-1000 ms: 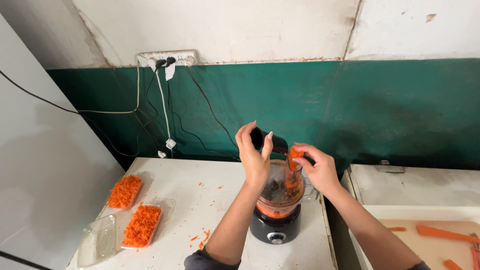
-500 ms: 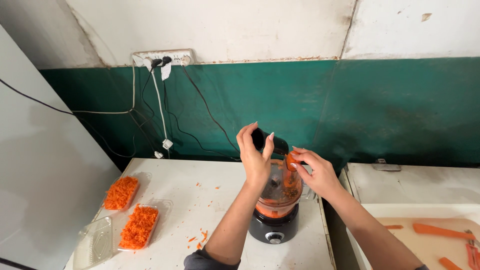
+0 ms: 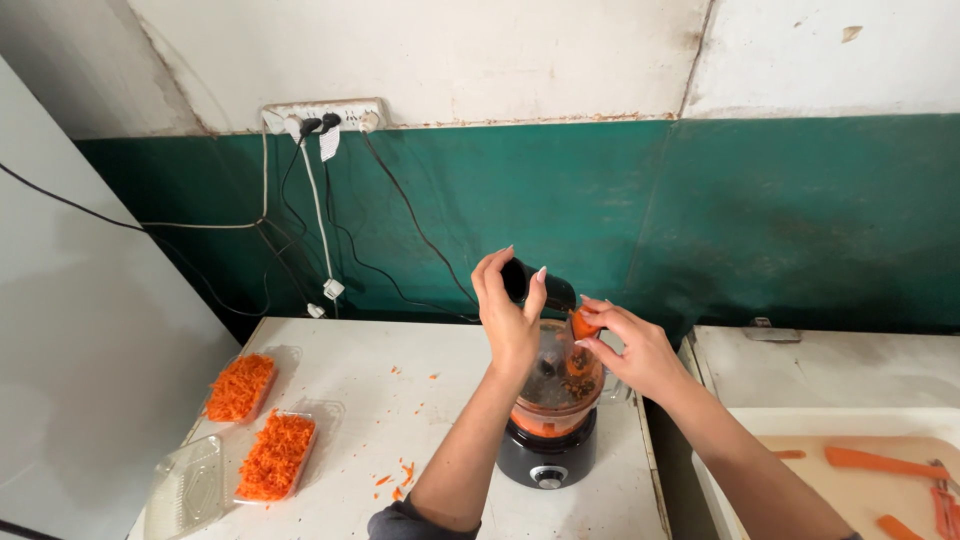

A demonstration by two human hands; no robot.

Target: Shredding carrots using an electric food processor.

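Observation:
A food processor with a black base and clear bowl stands on the white table; grated orange carrot lies in the bowl. My left hand holds a black pusher just above the lid. My right hand grips a piece of carrot at the top of the feed opening, beside the pusher.
Two clear trays of grated carrot and an empty clear tray sit at the table's left. Carrot scraps dot the table. A white tub at the right holds carrot sticks. Cables hang from a wall socket strip.
My right hand has lowered the carrot piece from above the lid down toward the feed opening. My left hand stays about where it was with the pusher.

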